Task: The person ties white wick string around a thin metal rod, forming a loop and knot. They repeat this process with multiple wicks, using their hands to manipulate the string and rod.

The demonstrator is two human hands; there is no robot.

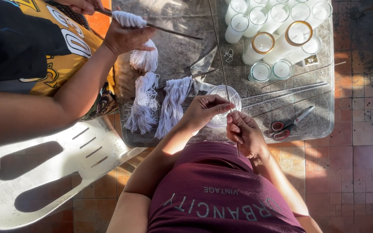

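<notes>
My left hand pinches a long thin metal rod with thumb and fingertips, just over a clear glass cup. My right hand is closed around the same rod lower down, close to my maroon shirt; the rod's end pokes out below it. The rod runs up and away across the grey table. Bundles of white wick string lie just left of my left hand.
A co-worker's hand at upper left holds a rod wound with white string. White candles in glasses crowd the far right. More thin rods and red-handled scissors lie to the right. A white plastic chair stands at left.
</notes>
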